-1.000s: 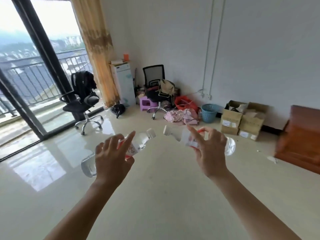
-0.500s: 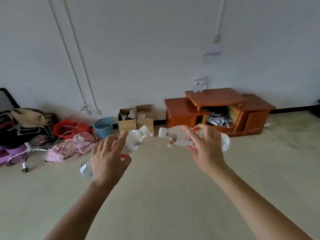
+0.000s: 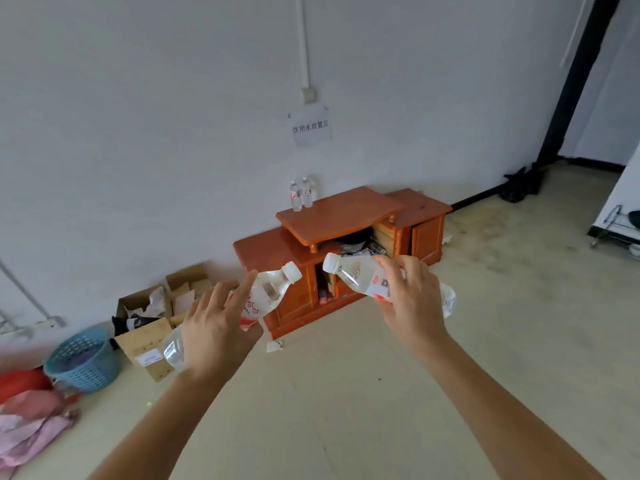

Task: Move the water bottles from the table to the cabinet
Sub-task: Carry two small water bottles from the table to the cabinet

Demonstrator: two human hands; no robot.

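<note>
My left hand (image 3: 211, 332) grips a clear water bottle (image 3: 268, 292) with a red-and-white label, held tilted with its white cap pointing up and right. My right hand (image 3: 412, 299) grips a second clear bottle (image 3: 356, 277), tilted with its cap pointing up and left. Both are held out in front of me, caps nearly facing each other. Beyond them a low orange-brown wooden cabinet (image 3: 346, 216) stands against the white wall. Two water bottles (image 3: 300, 194) stand upright at the back left of its raised top.
Open cardboard boxes (image 3: 149, 327) and a blue basket (image 3: 83, 362) sit on the floor left of the cabinet. Pink and red cloth (image 3: 27, 414) lies at far left. A paper sign (image 3: 310, 128) hangs above the cabinet. A white wheeled unit (image 3: 620, 220) stands at right.
The view has swung right and moved closer to the cabinet, which now appears larger and centred. Both hands still hold their bottles in the same tilted pose.
</note>
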